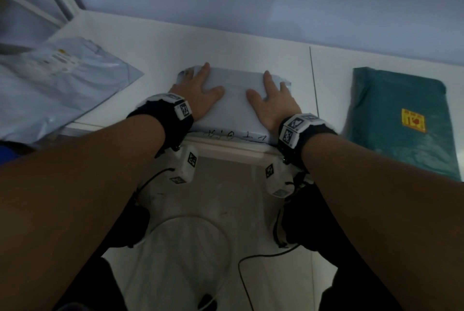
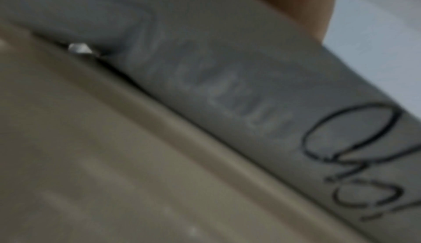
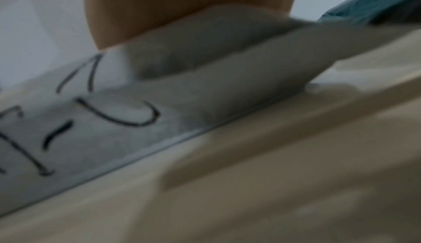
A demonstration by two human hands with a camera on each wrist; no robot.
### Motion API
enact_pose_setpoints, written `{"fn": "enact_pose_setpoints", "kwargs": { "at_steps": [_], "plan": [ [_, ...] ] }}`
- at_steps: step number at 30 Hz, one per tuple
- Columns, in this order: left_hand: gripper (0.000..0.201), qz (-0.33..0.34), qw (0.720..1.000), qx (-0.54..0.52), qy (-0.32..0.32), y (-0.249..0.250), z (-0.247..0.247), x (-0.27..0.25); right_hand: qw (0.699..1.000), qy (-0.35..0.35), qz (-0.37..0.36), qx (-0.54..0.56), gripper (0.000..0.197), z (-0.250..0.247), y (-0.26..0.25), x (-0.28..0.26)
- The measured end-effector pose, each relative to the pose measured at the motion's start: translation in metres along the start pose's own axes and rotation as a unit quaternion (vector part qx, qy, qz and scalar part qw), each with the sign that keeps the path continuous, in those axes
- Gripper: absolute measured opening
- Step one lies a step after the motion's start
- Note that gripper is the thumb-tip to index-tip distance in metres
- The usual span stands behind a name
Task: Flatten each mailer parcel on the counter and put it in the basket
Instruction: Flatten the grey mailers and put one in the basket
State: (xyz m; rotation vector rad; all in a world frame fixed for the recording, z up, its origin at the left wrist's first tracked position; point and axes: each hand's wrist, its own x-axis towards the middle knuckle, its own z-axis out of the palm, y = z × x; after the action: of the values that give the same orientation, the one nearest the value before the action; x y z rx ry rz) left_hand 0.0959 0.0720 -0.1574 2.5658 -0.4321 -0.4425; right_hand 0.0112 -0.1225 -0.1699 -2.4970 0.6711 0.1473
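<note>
- Grey parcel flat on the white tabletop, near edge hanging over the tabletop's front lip; black handwriting along that edge, unreadable.
- Left hand palm-down on the left half of the parcel, fingers spread and straight; grip not curled round anything.
- Right hand palm-down on the right half, fingers likewise spread, pressing rather than pinching.
- Wrist views blurred; only the parcel's written edge and the heel of the right hand legible.
- Judged step: flattening of this parcel under way, not yet lifted.
- Pale bin directly below the tabletop edge, likely the basket; a white hoop or cable seen in it, no parcel clearly made out inside.
- Wrinkled silver mailer lying to the left, part off the tabletop edge; teal parcel with a yellow sticker to the right, well apart from the hands.
- Judged remaining: finish pressing, drop the grey one in, then the other two. Early in the task, by the look of it.
</note>
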Motion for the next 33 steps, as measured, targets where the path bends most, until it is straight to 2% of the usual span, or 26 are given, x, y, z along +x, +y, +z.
{"fn": "enact_pose_setpoints", "kwargs": {
  "at_steps": [3, 5, 7, 9, 11, 14, 18, 26, 33],
  "plan": [
    [0.077, 0.0, 0.999, -0.032, -0.015, -0.001, -0.005, 0.002, 1.0, -0.012, -0.007, -0.001, 0.087, -0.004, -0.001, 0.0],
    [0.076, -0.005, 0.998, -0.055, -0.017, -0.002, -0.009, 0.001, 1.0, -0.006, -0.02, -0.021, 0.086, -0.008, -0.001, -0.003],
    [0.079, -0.007, 0.999, -0.054, -0.003, -0.004, -0.01, -0.002, 0.998, 0.033, -0.038, -0.031, 0.081, -0.012, 0.0, -0.008],
    [0.093, -0.003, 0.999, -0.03, 0.014, -0.004, -0.007, -0.007, 0.995, 0.079, -0.057, -0.037, 0.07, -0.012, 0.0, -0.018],
    [0.099, 0.009, 1.0, -0.004, 0.02, -0.002, 0.001, -0.018, 0.992, 0.094, -0.068, -0.049, 0.064, -0.008, -0.003, -0.031],
    [0.093, 0.024, 0.999, 0.012, 0.039, -0.003, 0.014, -0.027, 0.995, 0.06, -0.058, -0.046, 0.069, -0.001, -0.007, -0.045],
    [0.088, 0.037, 0.997, -0.055, 0.036, -0.007, 0.016, -0.03, 0.998, 0.028, -0.054, -0.01, 0.073, -0.001, -0.006, -0.049],
    [0.094, 0.031, 0.992, -0.121, 0.011, -0.008, 0.01, -0.036, 0.997, 0.031, -0.062, 0.034, 0.072, -0.001, -0.002, -0.05],
    [0.089, 0.038, 0.99, -0.13, 0.035, -0.009, 0.014, -0.039, 0.995, 0.003, -0.069, 0.067, 0.071, -0.006, 0.009, -0.052]
  ]
}}
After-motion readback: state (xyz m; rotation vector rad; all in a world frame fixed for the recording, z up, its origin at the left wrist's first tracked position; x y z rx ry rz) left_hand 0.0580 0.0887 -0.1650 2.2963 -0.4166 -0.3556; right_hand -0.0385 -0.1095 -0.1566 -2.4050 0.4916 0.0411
